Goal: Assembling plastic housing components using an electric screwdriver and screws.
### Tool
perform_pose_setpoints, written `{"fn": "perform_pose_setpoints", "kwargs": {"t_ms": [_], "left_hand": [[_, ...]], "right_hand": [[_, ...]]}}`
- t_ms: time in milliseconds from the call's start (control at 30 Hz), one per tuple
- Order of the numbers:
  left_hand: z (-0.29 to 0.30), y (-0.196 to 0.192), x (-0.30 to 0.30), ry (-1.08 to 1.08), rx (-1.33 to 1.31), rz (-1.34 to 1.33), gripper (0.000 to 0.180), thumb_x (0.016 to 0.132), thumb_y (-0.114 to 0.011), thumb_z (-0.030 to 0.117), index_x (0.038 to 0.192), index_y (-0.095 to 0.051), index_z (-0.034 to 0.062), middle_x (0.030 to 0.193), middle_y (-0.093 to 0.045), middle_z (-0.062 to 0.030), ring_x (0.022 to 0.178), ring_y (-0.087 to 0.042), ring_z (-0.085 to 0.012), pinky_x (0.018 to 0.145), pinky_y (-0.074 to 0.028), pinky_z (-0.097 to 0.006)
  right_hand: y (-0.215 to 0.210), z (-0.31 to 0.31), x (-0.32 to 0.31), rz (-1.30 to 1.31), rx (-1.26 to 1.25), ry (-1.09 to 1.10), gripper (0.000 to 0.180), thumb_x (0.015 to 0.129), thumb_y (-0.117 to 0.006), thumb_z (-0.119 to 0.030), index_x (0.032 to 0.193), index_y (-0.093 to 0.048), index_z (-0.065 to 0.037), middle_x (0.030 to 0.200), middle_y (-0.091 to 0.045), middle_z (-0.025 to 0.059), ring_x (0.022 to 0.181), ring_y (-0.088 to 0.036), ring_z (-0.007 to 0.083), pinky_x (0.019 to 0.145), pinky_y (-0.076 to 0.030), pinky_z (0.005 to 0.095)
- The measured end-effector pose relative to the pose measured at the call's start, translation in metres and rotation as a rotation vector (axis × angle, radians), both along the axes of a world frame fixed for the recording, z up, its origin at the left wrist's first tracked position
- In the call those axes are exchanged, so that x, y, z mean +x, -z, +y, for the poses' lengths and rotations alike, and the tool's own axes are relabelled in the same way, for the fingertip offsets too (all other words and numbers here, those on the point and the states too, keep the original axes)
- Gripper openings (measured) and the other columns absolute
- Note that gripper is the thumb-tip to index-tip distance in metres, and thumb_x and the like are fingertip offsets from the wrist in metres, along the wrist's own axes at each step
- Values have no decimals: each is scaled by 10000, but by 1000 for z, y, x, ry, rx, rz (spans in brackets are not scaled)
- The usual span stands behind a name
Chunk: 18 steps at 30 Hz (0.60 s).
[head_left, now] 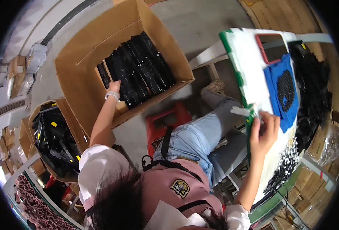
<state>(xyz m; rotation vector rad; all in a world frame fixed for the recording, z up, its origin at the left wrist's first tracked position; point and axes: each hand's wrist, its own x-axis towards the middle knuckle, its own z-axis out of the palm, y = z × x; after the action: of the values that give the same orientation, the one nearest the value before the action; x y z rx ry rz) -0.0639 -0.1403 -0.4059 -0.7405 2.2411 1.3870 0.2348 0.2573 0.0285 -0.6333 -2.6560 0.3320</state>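
My left hand [114, 89] reaches into a large cardboard box [74, 48] at the upper left. Its fingers close on the near end of a narrow black plastic part [103, 75], which lies apart from the others. Rows of similar long black plastic parts [140, 67] are packed beside it. On the right, my right hand [266, 131] rests over the near-left edge of a white-topped table [246, 57], fingers bent and apart, with nothing visible in them. A small whitish piece [240, 111] sticks out past the table's green edge, close to those fingertips.
A blue cloth [273, 82] with small black pieces, a red-framed phone [271, 48] and black-and-white pieces [286, 165] lie on the table. Left of me stands a box of black parts [54, 134]. A red stool [154, 122] is beneath me; a table leg [211, 53] is near the box.
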Motion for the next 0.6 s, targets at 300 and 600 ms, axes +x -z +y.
{"fn": "perform_pose_setpoints", "kwargs": {"t_ms": [300,600], "left_hand": [[36,137,53,486,-276,-208,690,877,-613,385,1355,-397,-63,1289,-520,-293,1250,-477,-388,1063,-372,-373],[76,180,108,1199,-81,-572,551,767,-447,-92,1235,-642,126,1145,-673,-96,1041,-616,-264,902,-458,-298]], "right_hand": [[9,4,-7,-120,42,90,86,896,-540,-96,884,-519,-13,807,-436,34,654,-384,122,545,-296,247],[9,-1,-13,-182,33,168,58,915,-485,-74,873,-465,-39,749,-382,-5,608,-330,68,537,-253,223]]}}
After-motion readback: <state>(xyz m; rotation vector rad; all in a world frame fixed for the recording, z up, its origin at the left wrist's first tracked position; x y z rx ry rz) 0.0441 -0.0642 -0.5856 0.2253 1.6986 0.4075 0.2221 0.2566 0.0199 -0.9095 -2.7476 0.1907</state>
